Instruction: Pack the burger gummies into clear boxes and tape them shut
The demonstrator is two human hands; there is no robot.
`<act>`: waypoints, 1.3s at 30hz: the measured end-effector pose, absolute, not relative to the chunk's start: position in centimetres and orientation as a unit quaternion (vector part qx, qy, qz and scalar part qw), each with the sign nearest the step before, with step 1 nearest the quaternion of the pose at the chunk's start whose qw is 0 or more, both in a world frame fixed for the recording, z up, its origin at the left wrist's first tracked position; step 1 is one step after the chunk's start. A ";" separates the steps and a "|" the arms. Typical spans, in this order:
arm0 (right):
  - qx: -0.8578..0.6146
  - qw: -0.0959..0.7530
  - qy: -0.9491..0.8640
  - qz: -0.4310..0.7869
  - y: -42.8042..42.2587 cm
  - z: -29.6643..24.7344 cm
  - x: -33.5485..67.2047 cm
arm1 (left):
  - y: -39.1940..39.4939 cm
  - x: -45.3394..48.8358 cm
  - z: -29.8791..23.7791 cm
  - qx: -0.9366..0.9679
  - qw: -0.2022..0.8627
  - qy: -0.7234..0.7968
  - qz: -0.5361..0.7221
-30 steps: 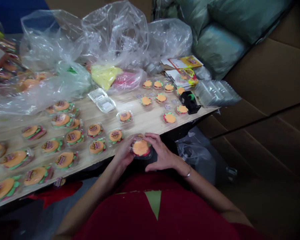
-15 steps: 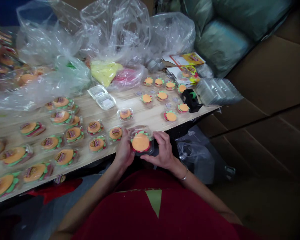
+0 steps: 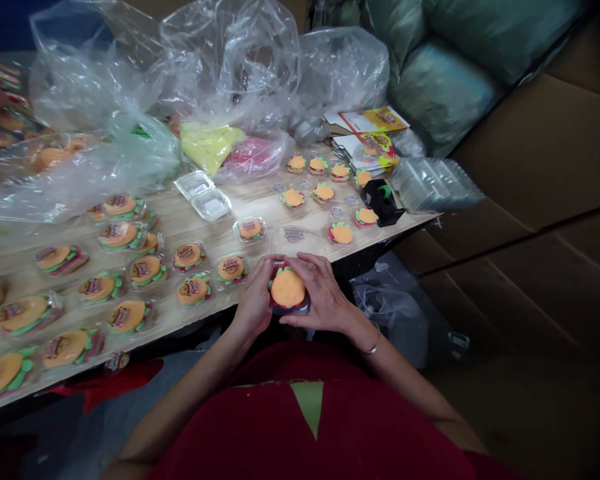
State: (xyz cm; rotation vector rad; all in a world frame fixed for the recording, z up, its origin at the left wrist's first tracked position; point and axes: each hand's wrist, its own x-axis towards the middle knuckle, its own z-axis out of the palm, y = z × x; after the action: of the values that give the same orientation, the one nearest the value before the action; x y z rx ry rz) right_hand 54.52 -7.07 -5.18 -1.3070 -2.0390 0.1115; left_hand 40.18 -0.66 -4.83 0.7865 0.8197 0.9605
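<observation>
A toy burger [image 3: 287, 288] with an orange bun and red and green layers sits in a clear plastic clamshell box [image 3: 294, 309] at the table's front edge. My left hand [image 3: 254, 300] grips the box along its left side. From the right, my right hand [image 3: 324, 297] holds it, thumb at the near edge and fingers over the burger's right and far side. Beyond my fingertips, the clear lid [image 3: 294, 237] with a printed mark appears tilted open; its hinge is hidden.
Several boxed burgers [image 3: 130, 315] spread over the table's left. Several loose burgers [image 3: 341, 233] lie right, beside a black tape dispenser [image 3: 383, 201]. An open clamshell [image 3: 203, 195], stacked clear boxes [image 3: 435, 185], printed cards [image 3: 367, 137] and plastic bags [image 3: 220, 73] are farther back.
The lid has swung away from over the burger toward the far side. My right fingers have moved left onto the burger, and my hands are closer together.
</observation>
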 end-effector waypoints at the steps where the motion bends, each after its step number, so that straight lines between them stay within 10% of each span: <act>1: -0.504 0.356 -0.786 0.040 -7.0 -5.1 54.5 | -0.7 40.2 -4.7 0.355 0.734 0.379 0.438; 12: -0.513 0.328 -0.793 -0.013 -7.3 -6.6 53.8 | -0.4 40.5 -3.4 0.336 0.751 0.373 0.429; 20: -0.538 0.563 -0.604 0.169 -5.4 -5.3 55.7 | -0.2 40.5 -3.8 0.343 0.754 0.392 0.401; 33: -0.444 0.448 -0.773 0.068 -7.7 -7.2 54.8 | 0.6 38.6 -3.8 0.242 0.840 0.380 0.302; 39: -0.488 0.575 -0.588 0.292 -8.0 -7.5 54.9 | -0.4 37.2 -4.5 0.514 0.710 0.345 0.336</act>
State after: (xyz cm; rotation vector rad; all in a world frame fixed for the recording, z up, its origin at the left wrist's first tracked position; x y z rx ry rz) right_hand 54.93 -8.01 -7.52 -1.1432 -1.3786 0.6850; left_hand 37.25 -0.35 -4.48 1.1411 0.7666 0.7457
